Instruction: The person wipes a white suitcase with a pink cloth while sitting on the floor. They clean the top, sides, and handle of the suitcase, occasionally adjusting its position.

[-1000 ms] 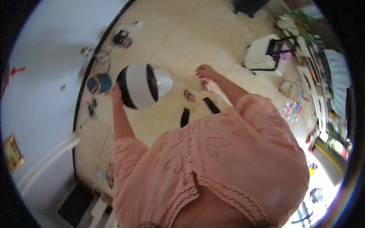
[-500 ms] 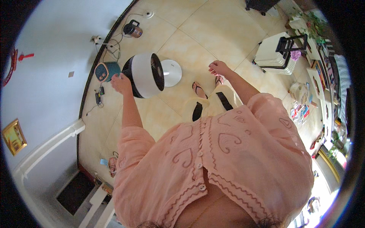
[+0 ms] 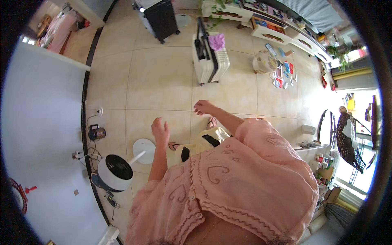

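Note:
My left hand (image 3: 160,130) hovers in the air in front of me, its fingers apart and nothing in it. It is nearest to a white fan with a black grille (image 3: 116,172), whose pale stem joins a round white base (image 3: 141,150) on the floor. Farther forward and to the right, my right hand (image 3: 204,108) is raised above my sandalled foot (image 3: 211,121), fingers loosely bent and empty. Beyond that hand stands a cream suitcase (image 3: 203,69) with its black handle up and a purple cloth (image 3: 217,41) on top.
A black suitcase (image 3: 161,22) stands farther off. By the left wall are a dark jug (image 3: 97,132) and loose cables (image 3: 94,153). At right, a round patterned stool (image 3: 264,62) stands beside scattered papers (image 3: 281,81), near a long white cabinet (image 3: 271,36).
My view has turned right, bringing both suitcases nearer the middle. My left hand, earlier beside the fan and a green box, is now away from the fan. The right hand stays empty.

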Demonstrator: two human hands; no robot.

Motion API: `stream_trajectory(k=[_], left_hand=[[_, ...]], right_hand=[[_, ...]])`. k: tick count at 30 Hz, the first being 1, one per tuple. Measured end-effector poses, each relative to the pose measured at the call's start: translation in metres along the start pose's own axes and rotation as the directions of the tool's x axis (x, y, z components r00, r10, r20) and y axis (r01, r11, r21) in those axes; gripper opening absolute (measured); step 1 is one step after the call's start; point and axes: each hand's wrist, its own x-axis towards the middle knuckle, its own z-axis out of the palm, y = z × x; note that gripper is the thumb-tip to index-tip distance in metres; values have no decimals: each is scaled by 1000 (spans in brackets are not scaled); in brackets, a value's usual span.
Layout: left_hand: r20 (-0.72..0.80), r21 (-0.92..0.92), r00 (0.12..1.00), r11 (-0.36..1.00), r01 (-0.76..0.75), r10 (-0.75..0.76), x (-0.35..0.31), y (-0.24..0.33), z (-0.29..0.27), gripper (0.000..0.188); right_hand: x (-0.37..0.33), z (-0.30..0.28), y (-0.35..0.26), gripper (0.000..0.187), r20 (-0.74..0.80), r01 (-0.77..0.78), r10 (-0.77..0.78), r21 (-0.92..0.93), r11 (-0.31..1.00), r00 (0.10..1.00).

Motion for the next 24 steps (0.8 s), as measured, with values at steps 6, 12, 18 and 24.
stream_trajectory(k=[6, 12, 18, 24], left_hand=[[159, -142, 974, 980, -140, 162, 86, 124, 89, 32], [301, -152, 917, 962, -226, 263, 156, 184, 160, 26], [449, -280, 892, 956, 84, 53, 215, 228, 232, 20], [519, -196, 850, 955, 220, -90, 258, 259, 293, 21]], right_hand=[[-49, -154, 36, 23, -291, -56, 97, 145, 988, 952], [-50, -230, 39, 22, -353, -5, 98, 255, 967, 930], [-33, -309, 20, 21, -354, -54, 129, 214, 975, 926], [-3, -414, 4, 24, -377, -93, 86, -1, 996, 922]])
